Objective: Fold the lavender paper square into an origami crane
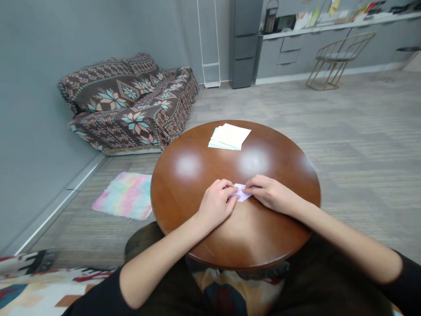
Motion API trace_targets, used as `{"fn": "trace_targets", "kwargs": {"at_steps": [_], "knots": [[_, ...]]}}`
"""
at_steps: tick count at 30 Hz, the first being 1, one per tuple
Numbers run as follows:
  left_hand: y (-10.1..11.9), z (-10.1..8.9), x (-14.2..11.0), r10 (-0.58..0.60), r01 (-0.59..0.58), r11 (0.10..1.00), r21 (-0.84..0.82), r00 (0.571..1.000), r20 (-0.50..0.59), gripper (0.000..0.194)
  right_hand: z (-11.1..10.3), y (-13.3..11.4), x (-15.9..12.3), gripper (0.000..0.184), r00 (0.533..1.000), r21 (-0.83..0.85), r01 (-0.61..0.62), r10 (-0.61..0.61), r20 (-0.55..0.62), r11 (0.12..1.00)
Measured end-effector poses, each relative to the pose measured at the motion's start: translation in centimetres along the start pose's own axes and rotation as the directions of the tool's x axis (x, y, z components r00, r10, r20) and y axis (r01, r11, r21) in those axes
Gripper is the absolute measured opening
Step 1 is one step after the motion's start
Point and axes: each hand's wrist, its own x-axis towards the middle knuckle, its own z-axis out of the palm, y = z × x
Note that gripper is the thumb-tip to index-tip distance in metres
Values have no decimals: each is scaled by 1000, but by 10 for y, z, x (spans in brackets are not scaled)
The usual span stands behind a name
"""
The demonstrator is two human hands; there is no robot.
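Note:
A small folded piece of pale purple paper (242,196) lies on the round brown table (184,197), between my two hands. My left hand (219,199) has its fingers closed on the paper's left side, thumb nearer to me. From the right, my right hand (268,191) pinches the paper's other side, its fingertips close to the middle. The fingers hide both side edges of the paper. Farther back on the table rests a loosely fanned stack of pale paper sheets (232,135).
Beyond the table at left stands a sofa (131,101) under a patterned cover. A pastel fluffy rug (126,195) lies on the floor to the left. A gold-framed chair (337,57) stands by the kitchen counter (329,30), near a grey fridge (244,44).

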Motion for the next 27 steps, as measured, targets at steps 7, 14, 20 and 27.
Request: {"fn": "trace_targets", "kwargs": {"at_steps": [7, 14, 20, 27], "knots": [[0, 0, 8, -24, 20, 999, 41, 996, 84, 25, -3, 0, 0, 33, 999, 46, -26, 26, -20, 999], [3, -4, 7, 49, -77, 978, 193, 988, 146, 30, -7, 2, -11, 30, 997, 41, -55, 57, -48, 998], [7, -4, 9, 37, -65, 977, 204, 990, 139, 30, -6, 0, -12, 23, 980, 108, -177, 186, -75, 978], [6, -1, 12, 13, -41, 980, 193, 989, 147, 31, -6, -2, -10, 20, 971, 107, -225, 232, -58, 969]]}}
